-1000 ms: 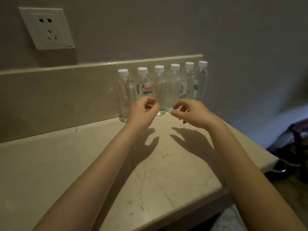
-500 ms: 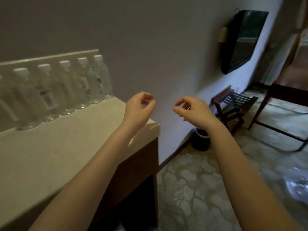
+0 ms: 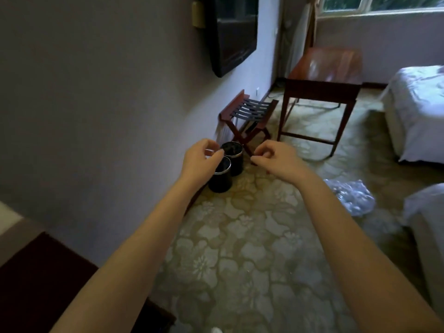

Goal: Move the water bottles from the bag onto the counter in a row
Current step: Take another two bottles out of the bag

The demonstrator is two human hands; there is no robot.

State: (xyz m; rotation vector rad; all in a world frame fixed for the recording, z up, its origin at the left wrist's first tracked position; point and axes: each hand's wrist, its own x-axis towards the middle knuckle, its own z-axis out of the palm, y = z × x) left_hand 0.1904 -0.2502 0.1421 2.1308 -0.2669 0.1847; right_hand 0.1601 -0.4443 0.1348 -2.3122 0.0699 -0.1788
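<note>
I face the room, and the row of water bottles is out of view. My left hand (image 3: 201, 160) and my right hand (image 3: 276, 159) are held out in front of me over the floor, a little apart, with fingers loosely curled and nothing in them. A crumpled clear plastic bag (image 3: 351, 198) lies on the patterned carpet to the right of my right forearm; I cannot tell what is inside it. Only a pale corner of the counter (image 3: 7, 218) shows at the left edge, above its dark cabinet (image 3: 36, 284).
Two black bins (image 3: 220, 181) stand by the wall just beyond my left hand. Behind them are a folding luggage rack (image 3: 248, 114) and a wooden table (image 3: 324, 70). White beds (image 3: 418, 109) fill the right side. A dark TV (image 3: 230, 32) hangs on the wall.
The view has swung right, from the bottles on the counter to the room floor. Both hands kept their loosely curled pose in front of me. The bag has come into view.
</note>
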